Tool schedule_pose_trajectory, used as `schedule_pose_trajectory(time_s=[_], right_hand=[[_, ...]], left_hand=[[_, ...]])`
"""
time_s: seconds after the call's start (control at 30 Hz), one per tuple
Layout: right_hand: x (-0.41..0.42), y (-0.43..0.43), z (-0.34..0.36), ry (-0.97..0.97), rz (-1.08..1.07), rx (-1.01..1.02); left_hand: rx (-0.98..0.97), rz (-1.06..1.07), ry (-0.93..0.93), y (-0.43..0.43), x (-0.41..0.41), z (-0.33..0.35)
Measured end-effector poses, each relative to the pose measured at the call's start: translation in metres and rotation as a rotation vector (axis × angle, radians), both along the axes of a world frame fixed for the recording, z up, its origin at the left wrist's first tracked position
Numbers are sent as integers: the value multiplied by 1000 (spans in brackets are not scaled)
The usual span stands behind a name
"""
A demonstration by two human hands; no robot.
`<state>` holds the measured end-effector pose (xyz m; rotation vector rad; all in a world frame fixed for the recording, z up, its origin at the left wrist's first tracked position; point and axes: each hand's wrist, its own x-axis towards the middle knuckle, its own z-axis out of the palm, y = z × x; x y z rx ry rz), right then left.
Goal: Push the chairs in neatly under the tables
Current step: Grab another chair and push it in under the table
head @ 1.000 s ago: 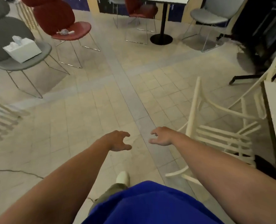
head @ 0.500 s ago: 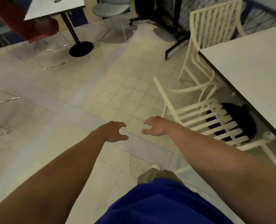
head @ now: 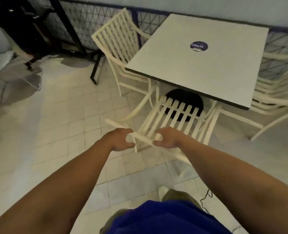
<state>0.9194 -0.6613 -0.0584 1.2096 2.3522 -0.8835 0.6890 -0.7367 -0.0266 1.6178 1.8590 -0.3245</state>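
The white slatted chair (head: 175, 119) stands at the near edge of the desk (head: 202, 59), its seat partly under the top and its backrest toward the person. Its thin tubular frame looks light and stiff, probably easy to slide on the tiled floor (head: 69, 119); the top rail is the natural hold. The left hand (head: 121, 140) and right hand (head: 167, 139) are half curled around that rail, not visibly clamped. A second chair (head: 119, 43) crowds the desk's left corner, and the black pedestal base (head: 184, 102) limits travel underneath.
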Motion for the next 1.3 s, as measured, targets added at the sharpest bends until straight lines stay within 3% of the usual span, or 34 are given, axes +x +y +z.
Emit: schedule_pose_trajectory(time_s=[0.27,0.47,0.8,1.3], right_hand=[[17,-47,-37,-185,-355,-14],[5,-71,-49,-234,-494,41],[29,-52,-84,-282,-508,-6],[37,-33,-101,-260,-467,20]], left_hand=[[-42,-394,8,44,-34,-48],[72,-597,21,54,-57,-73],[-68,-605,73,89,-42,-99],[-15,-599,199,102,-41,-125]])
